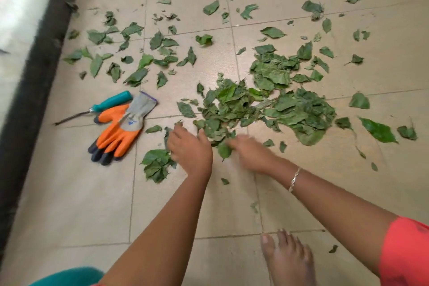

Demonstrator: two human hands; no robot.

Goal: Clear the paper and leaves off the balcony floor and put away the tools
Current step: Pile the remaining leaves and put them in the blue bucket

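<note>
Leaves (267, 104) half-heaped on floor (69, 193), many still scattered. Left hand (189, 146), right hand (250, 151) at heap's near edge; grip can't be told. Gloves (120, 127), tool (109, 103) unstowed.

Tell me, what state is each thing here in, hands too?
Leaf pile, heaped loosely on the floor.
Scattered leaves, lying loose all around.
Gloves, off, lying flat.
Teal-handled tool, lying beside the gloves, untouched.
Left hand, palm down on leaves at the pile's edge.
Right hand, blurred; grip unclear.
</note>
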